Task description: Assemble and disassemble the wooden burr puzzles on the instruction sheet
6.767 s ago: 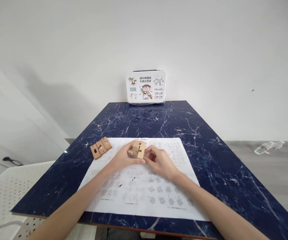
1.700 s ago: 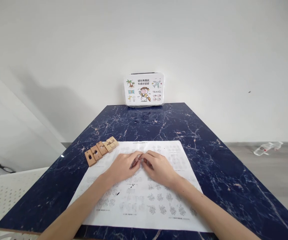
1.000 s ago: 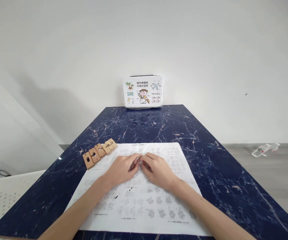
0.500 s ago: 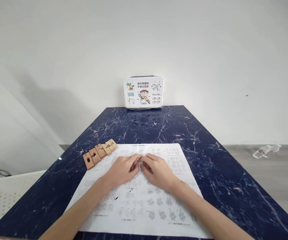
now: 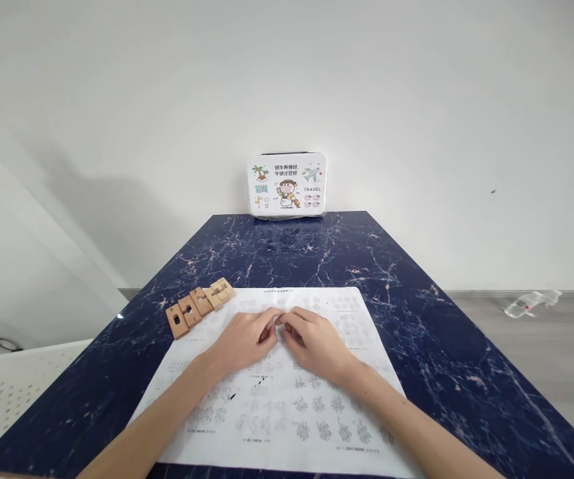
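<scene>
My left hand [image 5: 250, 339] and my right hand [image 5: 312, 342] rest on a printed white sheet [image 5: 201, 449], with their fingertips meeting in the middle. The fingers of both hands are curled in and closed, and no object shows in either one. Left of my left hand, a slanting row of several notched wooden puzzle blocks [image 5: 199, 303] lies at the sheet's upper left edge. Some blocks are darker brown and bear small numbers; those at the far end are paler. Rows of small line drawings and printed text cover the sheet, partly hidden under my forearms.
The sheet lies on a dark blue marble-patterned table [image 5: 287, 256]. Against the wall at its far end stands a white case [image 5: 287, 186] with cartoon prints. A perforated white surface [image 5: 12, 392] is at the lower left. Clear plastic packaging [image 5: 531, 303] lies on the floor at right.
</scene>
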`<state>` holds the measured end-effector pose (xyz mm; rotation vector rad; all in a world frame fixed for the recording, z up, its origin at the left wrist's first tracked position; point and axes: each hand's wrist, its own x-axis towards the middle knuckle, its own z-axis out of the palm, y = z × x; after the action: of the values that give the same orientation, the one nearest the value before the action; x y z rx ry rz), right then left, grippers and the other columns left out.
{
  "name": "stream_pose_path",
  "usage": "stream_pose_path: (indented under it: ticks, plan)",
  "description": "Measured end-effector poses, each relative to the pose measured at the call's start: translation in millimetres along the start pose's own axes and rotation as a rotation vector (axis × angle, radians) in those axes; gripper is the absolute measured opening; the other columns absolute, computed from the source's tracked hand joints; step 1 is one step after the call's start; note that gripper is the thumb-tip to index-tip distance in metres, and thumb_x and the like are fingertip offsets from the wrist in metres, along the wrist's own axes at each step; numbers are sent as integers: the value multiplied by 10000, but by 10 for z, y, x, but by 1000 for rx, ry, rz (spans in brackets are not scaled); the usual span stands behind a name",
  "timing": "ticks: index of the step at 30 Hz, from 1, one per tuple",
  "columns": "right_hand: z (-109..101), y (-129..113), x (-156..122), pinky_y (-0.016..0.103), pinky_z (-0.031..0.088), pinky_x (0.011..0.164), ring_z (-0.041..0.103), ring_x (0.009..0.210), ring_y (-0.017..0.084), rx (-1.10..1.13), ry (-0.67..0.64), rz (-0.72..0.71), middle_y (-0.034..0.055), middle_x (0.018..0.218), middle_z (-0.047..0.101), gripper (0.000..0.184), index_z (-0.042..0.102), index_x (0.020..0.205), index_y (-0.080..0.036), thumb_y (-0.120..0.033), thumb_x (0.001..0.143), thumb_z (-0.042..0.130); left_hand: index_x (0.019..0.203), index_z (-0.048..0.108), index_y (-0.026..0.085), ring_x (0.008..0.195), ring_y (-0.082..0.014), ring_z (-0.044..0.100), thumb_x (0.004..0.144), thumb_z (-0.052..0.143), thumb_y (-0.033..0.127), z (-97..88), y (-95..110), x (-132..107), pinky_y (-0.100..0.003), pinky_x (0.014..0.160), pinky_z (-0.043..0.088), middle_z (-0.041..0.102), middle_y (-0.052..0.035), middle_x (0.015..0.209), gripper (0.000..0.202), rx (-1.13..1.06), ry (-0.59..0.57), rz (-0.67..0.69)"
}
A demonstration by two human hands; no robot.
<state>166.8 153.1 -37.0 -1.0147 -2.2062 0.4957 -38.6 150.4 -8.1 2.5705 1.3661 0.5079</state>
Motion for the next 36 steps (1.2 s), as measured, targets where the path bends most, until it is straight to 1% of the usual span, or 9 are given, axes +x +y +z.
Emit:
stream_pose_path:
  ticks: [9,15,21,28,36]
  plan:
    - [6,5,-1,290,422,690,568,734,152,-3,11,-8,21,919,646,206,676,1066,-218,-104,961,540,1173,608,244,563,-138,581,971,493,208,-2,1,2,-262,568,390,638,54,691,236,-3,12,13]
    - [8,1,5,292,430,691,577,738,159,-8,19,-7,28,922,651,194,675,1056,-217,-112,962,542,1138,600,240,578,-141,583,956,503,194,9,-10,-2,-263,582,400,630,55,694,211,-3,11,9]
    - [5,-8,7,280,409,660,552,706,144,9,-1,4,22,921,640,187,674,1052,-213,-108,960,550,1154,608,241,574,-141,571,961,499,192,2,-4,-5,-267,587,395,623,60,688,227,7,0,4]
    - [14,-10,7,284,419,680,573,741,156,11,3,-6,24,925,649,180,658,1023,-213,-93,948,547,1138,598,233,587,-150,582,947,495,181,-1,1,-10,-273,586,388,626,52,686,223,14,-18,-1]
    - [13,-19,4,282,407,668,563,721,153,14,6,-8,17,912,644,175,644,1002,-215,-78,945,551,1120,604,238,580,-148,561,939,497,176,-13,0,-18,-274,584,376,629,51,694,220,6,-36,-14]
